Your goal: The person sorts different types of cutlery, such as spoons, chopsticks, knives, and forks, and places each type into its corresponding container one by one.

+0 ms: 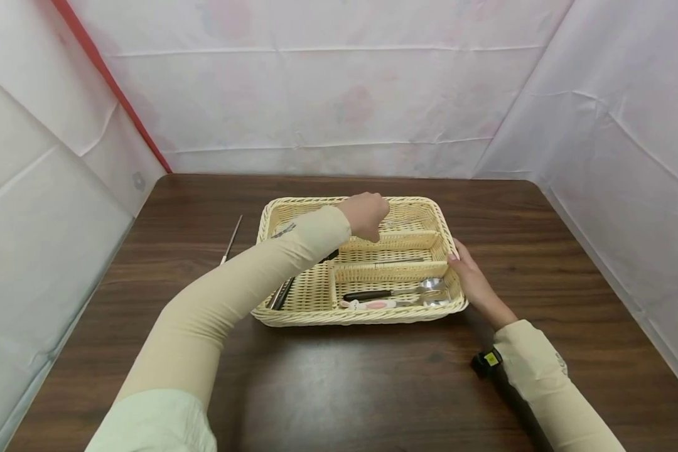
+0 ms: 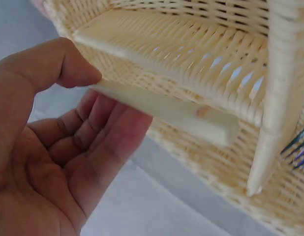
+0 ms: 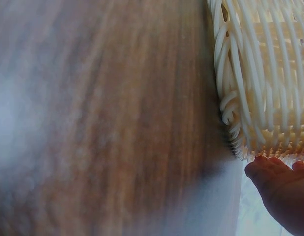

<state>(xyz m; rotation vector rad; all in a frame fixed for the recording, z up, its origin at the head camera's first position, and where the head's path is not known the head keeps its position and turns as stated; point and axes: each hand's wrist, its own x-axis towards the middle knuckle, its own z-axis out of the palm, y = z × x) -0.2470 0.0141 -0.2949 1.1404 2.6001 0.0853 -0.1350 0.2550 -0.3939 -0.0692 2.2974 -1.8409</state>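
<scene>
A cream wicker basket (image 1: pixel 350 319) with several compartments sits on the table. My left hand (image 1: pixel 366 215) is over its back compartment, seen from behind in the head view. In the left wrist view, thumb and fingers pinch the thin end of a smooth, pale, handle-like piece (image 2: pixel 167 110) beside a wicker divider; its kind cannot be told. My right hand (image 1: pixel 474 282) grips the basket's right end, thumb at the rim. The front compartment holds a black-handled spoon (image 1: pixel 373 294) and a utensil with a rabbit-shaped handle (image 1: pixel 373 305). A thin metal utensil (image 1: pixel 398 260) lies in the middle one.
Dark-handled utensils (image 1: pixel 282 294) lie in the left compartment, partly behind my left sleeve. On the table left of the basket is a thin rod with a pale end (image 1: pixel 233 238). White sheeting (image 1: pixel 316 94) walls the table's back and sides.
</scene>
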